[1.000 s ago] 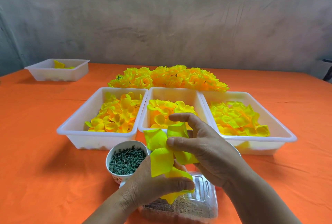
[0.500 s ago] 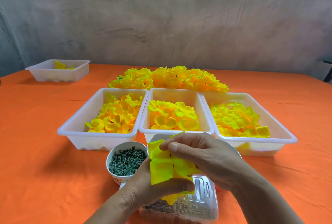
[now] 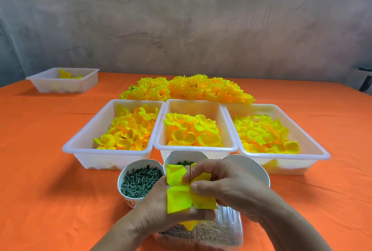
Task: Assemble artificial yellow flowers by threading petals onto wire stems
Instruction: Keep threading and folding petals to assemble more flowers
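Note:
A yellow petal piece [image 3: 178, 198] sits low in the middle of the view, threaded on a thin dark wire stem [image 3: 190, 174] that sticks up through its centre. My left hand [image 3: 161, 208] grips the flower from below, thumb across its lower edge. My right hand [image 3: 225, 186] pinches the petal at the wire with thumb and forefinger. Behind stand three white trays of yellow petals: left tray [image 3: 80, 146], middle tray [image 3: 161, 142], right tray [image 3: 318, 150]. A heap of finished yellow flowers [image 3: 187, 89] lies behind the trays.
A white cup of dark green plastic pieces [image 3: 138, 180] stands left of my hands, with two more white cups [image 3: 251, 166] behind them. A clear plastic box [image 3: 221, 232] lies under my hands. Another white tray [image 3: 64, 81] sits far left on the orange tablecloth [image 3: 40, 170].
My hands have come down and nearer to me. The right hand pushed the petal piece down the wire, whose tip now shows above the petals.

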`<state>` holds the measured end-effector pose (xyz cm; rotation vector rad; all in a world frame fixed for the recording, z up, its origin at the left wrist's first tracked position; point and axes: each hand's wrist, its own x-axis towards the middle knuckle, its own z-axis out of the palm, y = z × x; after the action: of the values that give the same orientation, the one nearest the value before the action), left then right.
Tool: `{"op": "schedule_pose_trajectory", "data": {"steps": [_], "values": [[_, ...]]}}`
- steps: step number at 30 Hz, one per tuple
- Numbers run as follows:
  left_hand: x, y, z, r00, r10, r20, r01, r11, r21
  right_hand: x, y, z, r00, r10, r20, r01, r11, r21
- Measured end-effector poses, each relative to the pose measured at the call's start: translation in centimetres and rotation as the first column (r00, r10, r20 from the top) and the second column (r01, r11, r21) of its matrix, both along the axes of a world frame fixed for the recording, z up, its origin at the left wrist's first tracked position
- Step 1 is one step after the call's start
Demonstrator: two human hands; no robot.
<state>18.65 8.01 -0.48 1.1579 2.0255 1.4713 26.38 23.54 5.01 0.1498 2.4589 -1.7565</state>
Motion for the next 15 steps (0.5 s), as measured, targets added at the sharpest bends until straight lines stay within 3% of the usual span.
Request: {"op": "schedule_pose_trajectory", "data": {"steps": [3, 7, 15], "values": [[-1.2, -0.6, 0.5, 0.993, -0.049, -0.104, 0.041, 0.996, -0.078, -0.1, 0.1, -0.1, 1.0, 0.023, 0.015, -0.024, 0.999, 0.023], [-2.8, -3.4, 2.0, 0.99, 0.055, -0.13, -0.085, 0.969, -0.232, -0.2, 0.2, -0.3, 1.0, 0.024, 0.01, -0.025, 0.998, 0.066], [-2.5, -4.2, 3.6, 0.967, 0.191, 0.167, -0.167, 0.975, -0.148, -0.3, 0.3, -0.6, 1.0, 0.023, -0.01, -0.022, 0.997, 0.07]]}}
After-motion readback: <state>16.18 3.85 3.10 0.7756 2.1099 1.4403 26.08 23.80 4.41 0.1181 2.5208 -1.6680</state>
